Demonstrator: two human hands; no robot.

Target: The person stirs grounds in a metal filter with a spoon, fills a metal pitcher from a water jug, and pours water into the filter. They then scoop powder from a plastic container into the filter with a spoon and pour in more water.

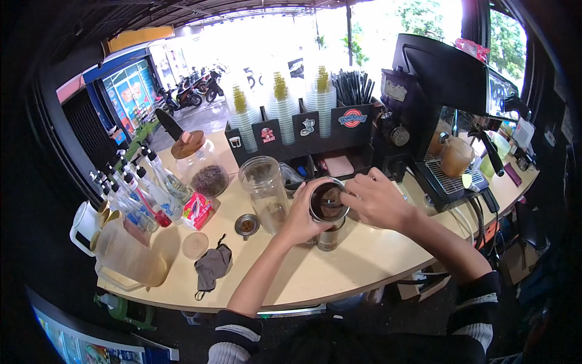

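Observation:
My left hand is wrapped round the side of a dark-mouthed metal cup, which is tipped so that brown contents show inside. My right hand is closed at the cup's right rim, with its fingers bent over the opening; what they hold, if anything, is too small to tell. Just below the cup a small glass stands on the wooden counter. A tall clear container stands left of my left hand. Further left lies a small metal strainer with something brown in it.
Pump bottles, a glass jar, a plastic pitcher and a grey cloth mask are on the left. Stacked cups fill a black holder behind. An espresso machine with a brown-stained jug stands right.

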